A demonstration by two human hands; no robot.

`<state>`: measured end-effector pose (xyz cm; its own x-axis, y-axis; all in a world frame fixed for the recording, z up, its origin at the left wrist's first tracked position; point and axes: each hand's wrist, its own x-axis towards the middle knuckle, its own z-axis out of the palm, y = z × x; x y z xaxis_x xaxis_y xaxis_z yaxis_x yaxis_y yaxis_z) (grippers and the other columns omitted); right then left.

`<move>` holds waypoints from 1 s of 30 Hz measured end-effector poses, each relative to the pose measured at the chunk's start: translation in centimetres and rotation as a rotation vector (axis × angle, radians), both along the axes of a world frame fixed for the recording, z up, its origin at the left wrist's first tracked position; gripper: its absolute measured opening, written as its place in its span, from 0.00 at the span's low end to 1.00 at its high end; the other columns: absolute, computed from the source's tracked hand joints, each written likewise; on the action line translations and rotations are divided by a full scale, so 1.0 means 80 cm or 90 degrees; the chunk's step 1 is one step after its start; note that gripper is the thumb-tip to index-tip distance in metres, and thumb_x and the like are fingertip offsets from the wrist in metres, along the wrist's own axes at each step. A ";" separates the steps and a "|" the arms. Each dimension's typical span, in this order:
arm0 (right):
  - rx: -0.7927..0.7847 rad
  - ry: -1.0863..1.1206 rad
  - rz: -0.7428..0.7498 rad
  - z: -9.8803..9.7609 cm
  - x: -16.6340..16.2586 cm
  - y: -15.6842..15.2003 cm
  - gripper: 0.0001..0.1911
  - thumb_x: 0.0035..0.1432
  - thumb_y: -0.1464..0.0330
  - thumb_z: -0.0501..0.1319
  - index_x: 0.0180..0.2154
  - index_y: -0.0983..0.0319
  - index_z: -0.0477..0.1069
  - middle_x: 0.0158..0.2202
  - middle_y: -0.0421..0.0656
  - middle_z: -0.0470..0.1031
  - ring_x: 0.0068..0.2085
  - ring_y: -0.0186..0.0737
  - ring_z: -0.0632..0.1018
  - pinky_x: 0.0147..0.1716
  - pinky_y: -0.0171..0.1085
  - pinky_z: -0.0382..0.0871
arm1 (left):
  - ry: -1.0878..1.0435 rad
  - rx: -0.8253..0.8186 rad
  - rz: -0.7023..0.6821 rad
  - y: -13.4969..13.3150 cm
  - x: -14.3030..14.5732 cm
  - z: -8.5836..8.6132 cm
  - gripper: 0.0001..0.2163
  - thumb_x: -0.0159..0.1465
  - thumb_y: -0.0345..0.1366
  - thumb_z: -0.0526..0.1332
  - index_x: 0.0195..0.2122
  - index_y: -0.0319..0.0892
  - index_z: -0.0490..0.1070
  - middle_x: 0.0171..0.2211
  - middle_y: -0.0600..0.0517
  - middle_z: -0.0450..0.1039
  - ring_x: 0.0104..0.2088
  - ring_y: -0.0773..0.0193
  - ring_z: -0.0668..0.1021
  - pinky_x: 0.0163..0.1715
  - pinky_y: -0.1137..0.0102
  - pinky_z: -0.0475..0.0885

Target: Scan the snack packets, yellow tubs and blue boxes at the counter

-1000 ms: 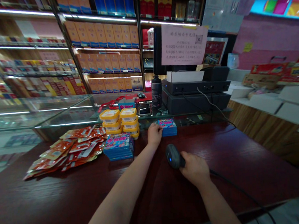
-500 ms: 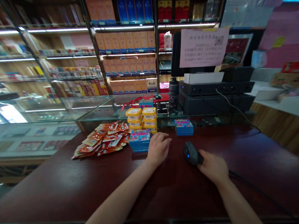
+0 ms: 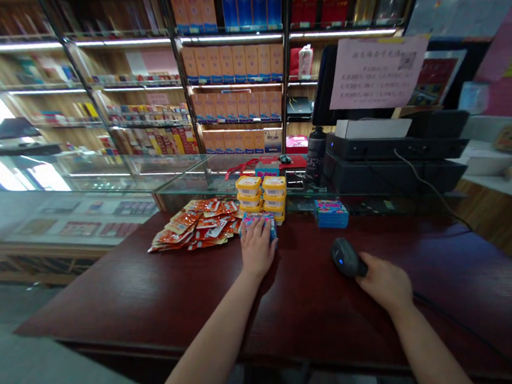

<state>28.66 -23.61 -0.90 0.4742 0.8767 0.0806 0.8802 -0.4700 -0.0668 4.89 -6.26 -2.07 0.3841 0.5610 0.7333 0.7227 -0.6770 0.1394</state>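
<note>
- The left hand (image 3: pixel 256 249) lies palm down on the stack of blue packets (image 3: pixel 260 216), which sits on the dark red bench (image 3: pixel 157 296) between the red sachets (image 3: pixel 196 224) and the yellow tubs (image 3: pixel 263 194).
- The fingers are stretched forward and only slightly spread, covering most of the top packet. They are not curled round anything, and nothing is lifted clear.
- The right hand (image 3: pixel 384 282) is closed round the grip of the barcode scanner (image 3: pixel 345 257). The scanner's head points forward and left, low over the bench, with a blue light showing.
- Judgement: the packets look thin and slick, so the fingertips should hook the far edge of the top one alone. A flat press would likely drag several along.
- Peeling that packet back towards the body would keep the rest of the stack square and away from the sachets just beside it.
- The scanner is well placed, near the stack and between it and a second blue stack (image 3: pixel 332 213) farther right. A small turn of the wrist would bring its window onto a printed code.
- The cable (image 3: pixel 465 329) trails off to the right behind the wrist, apart from the goods, so it should not snag them.
- The left forearm reaches straight ahead with a level wrist. The right forearm angles in from the right, its wrist bent slightly down.
</note>
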 end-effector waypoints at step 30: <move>0.025 0.008 -0.014 0.010 -0.004 0.001 0.14 0.55 0.65 0.57 0.44 0.57 0.70 0.38 0.44 0.79 0.40 0.45 0.79 0.31 0.35 0.60 | -0.784 -0.686 -0.407 -0.005 0.130 0.001 0.19 0.50 0.40 0.70 0.39 0.38 0.66 0.34 0.49 0.75 0.29 0.64 0.79 0.35 0.60 0.78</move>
